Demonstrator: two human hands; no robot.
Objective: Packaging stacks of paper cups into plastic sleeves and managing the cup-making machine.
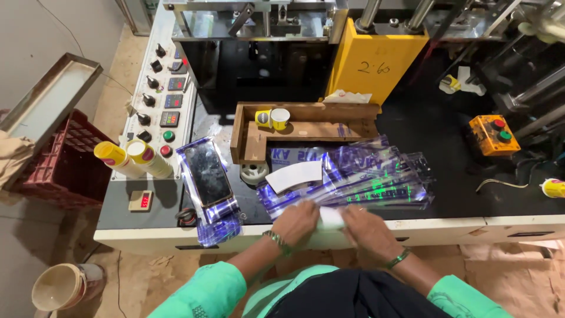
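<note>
Two hands meet at the near edge of the machine table [447,227], at about six o'clock in the view; the left hand [296,222] and the right hand [366,231] are both closed around a white stack of paper cups [331,219] lying on its side between them, fingers curled over it, a bangle on each wrist. Just beyond the hands, toward twelve o'clock, a fan of clear plastic sleeves [365,176] with blue and green print is spread over the dark surface, with a curved white paper blank [294,175] resting on its left end; farther toward twelve stands a wooden tray [306,126] holding two small yellow-banded cups [272,118]. At nine o'clock from the hands a phone [207,172] lies on another plastic sleeve; past it two yellow cup stacks [134,158] lie beside the control panel [159,88]. At two o'clock sits an orange button box [493,134].
</note>
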